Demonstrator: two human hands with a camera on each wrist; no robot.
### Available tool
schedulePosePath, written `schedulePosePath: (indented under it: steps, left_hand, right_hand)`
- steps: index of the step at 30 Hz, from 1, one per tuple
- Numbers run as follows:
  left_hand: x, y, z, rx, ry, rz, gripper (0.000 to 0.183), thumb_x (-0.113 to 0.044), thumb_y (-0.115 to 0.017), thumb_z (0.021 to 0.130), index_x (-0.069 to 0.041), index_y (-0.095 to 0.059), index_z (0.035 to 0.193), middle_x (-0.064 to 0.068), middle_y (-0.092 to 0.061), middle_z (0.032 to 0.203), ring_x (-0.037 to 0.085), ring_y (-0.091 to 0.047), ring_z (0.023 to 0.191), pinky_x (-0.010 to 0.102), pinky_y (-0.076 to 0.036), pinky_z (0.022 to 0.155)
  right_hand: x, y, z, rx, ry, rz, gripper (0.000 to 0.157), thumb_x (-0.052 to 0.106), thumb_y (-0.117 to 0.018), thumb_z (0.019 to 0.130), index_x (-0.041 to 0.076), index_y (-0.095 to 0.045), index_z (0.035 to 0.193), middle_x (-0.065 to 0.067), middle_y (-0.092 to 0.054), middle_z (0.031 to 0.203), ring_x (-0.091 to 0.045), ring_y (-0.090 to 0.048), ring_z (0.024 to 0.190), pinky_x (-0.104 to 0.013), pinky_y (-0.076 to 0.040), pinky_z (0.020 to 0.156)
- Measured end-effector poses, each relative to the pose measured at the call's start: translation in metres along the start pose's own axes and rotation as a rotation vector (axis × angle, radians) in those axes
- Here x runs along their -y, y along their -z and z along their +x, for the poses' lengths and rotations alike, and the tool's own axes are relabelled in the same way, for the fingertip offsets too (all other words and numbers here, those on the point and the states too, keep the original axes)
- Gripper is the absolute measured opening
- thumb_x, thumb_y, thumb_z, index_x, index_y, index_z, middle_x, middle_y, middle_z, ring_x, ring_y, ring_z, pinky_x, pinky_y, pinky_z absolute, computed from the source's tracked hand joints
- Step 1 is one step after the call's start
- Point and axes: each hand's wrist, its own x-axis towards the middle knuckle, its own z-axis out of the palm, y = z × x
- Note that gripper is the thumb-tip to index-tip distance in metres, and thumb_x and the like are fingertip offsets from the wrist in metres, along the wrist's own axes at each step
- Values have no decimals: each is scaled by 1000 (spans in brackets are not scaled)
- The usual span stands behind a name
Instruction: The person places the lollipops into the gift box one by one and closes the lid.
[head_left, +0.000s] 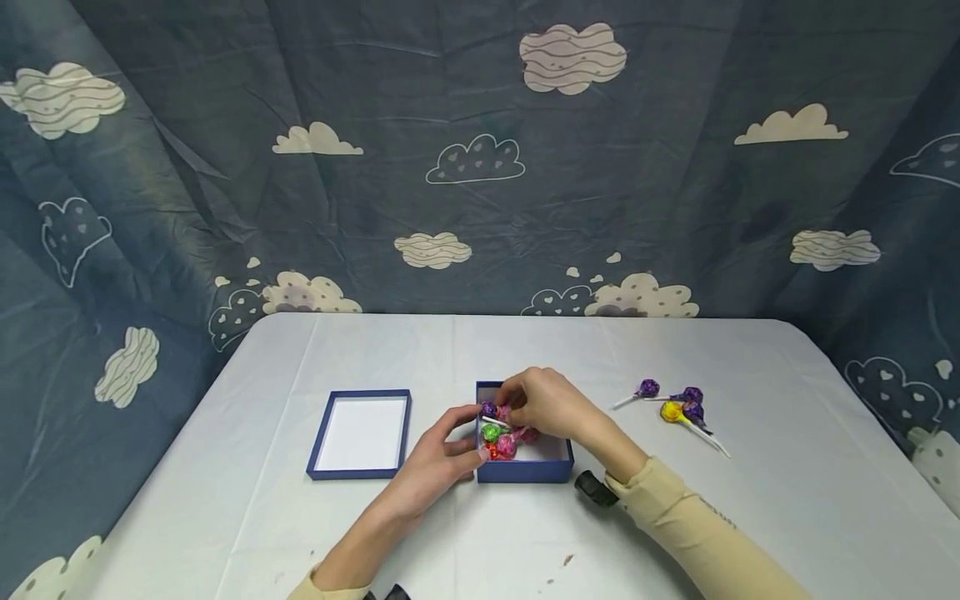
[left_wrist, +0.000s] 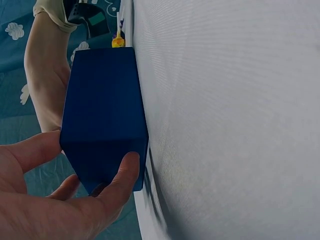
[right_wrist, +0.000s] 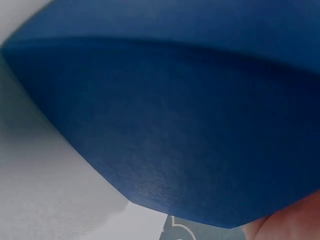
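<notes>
A dark blue box (head_left: 525, 472) stands on the table, holding several wrapped lollipops in purple, pink, green and red at its left side; the green lollipop (head_left: 491, 432) shows clearly. My left hand (head_left: 438, 462) grips the box's left end, with the thumb at the top front corner. In the left wrist view, a finger (left_wrist: 131, 165) lies low on the end wall. My right hand (head_left: 551, 404) reaches over the right side into the box, its bent fingers pinching a pink lollipop (head_left: 503, 412), whose stick is partly hidden. The right wrist view is mostly filled by blue box walls (right_wrist: 150, 125).
Left of the box lies a shallow blue-edged lid (head_left: 360, 433), white side up. At the right, a purple lollipop (head_left: 648, 388) and several others, including a yellow lollipop (head_left: 672, 411), lie on the white tablecloth (head_left: 337, 533). A cloud-patterned curtain (head_left: 480, 208) hangs behind.
</notes>
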Motion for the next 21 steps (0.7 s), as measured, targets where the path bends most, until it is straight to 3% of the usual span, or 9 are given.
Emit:
schedulePosePath:
  steps: [8,21]
  left_hand:
    - [1,0,0,2,-9,-10,60,-7,-66,89,-12,-44,145,14,-31,154,33,-54,123,42,-51,88]
    - [2,0,0,2,-17,-2,59,-9,-67,90,-12,-45,144,15,-31,154,34,-53,123,42,-52,88]
  right_hand:
    - [-5,6,4,54,43,89,15,5,-77,82,12,-76,94,5,-71,85,-11,-60,76,-33,-50,75]
    - [-6,6,2,44,52,126,12,4,-77,82,11,-76,93,4,-72,86,-10,-62,76,-33,-51,76]
